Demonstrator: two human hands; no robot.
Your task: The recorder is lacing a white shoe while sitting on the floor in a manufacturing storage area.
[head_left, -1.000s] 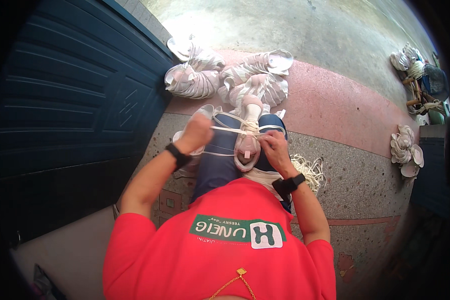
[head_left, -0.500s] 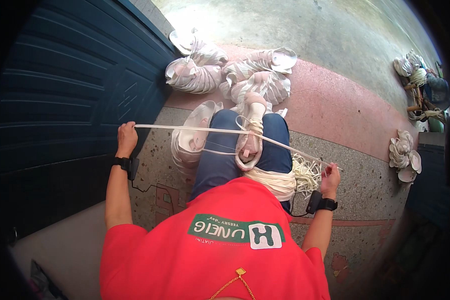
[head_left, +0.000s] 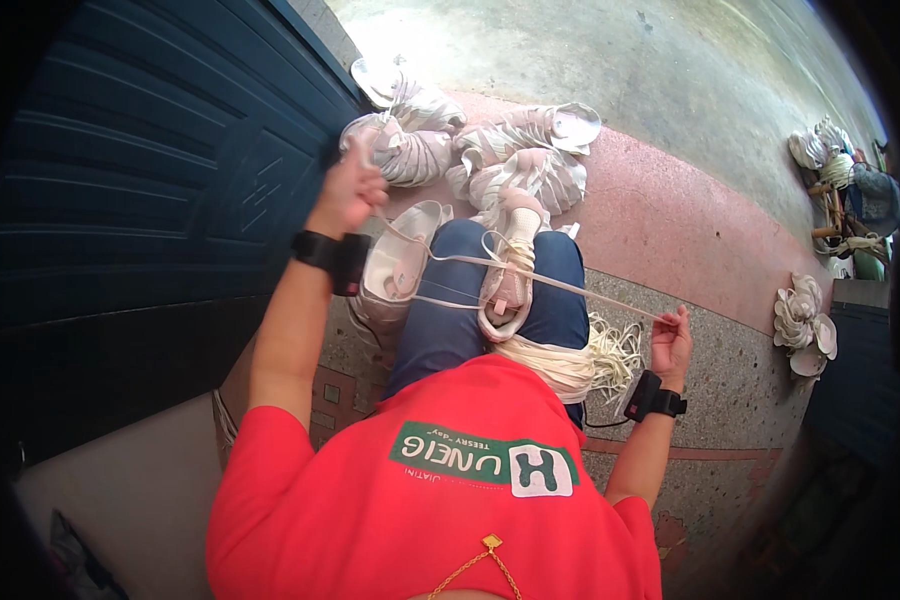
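A pale pink and white shoe upper [head_left: 508,288] lies across my thighs, its rounded toe pointing away from me. A long white shoelace [head_left: 592,293] runs through its eyelets and out to both sides. My right hand [head_left: 673,345], off to the right of my knee, pinches one stretch of it, drawn fairly straight. Up at the left, near the dark door, my left hand [head_left: 353,190] is curled around the other end, slightly blurred; that side hangs slack. A thin loop of lace also crosses my left thigh. Cream laces [head_left: 550,368] are bundled on my right thigh.
Beside my left leg stands a stack of uppers [head_left: 395,255]. More nested uppers [head_left: 520,150] sit ahead on the pink floor strip. Loose laces [head_left: 615,350] lie right of my thigh. The dark blue door [head_left: 160,180] rises at left; further uppers [head_left: 805,320] lie far right.
My left hand has swung forward and to the right, up toward the stacked uppers, so the left stretch of lace has gone from taut to slack. The right hand has shifted only slightly.
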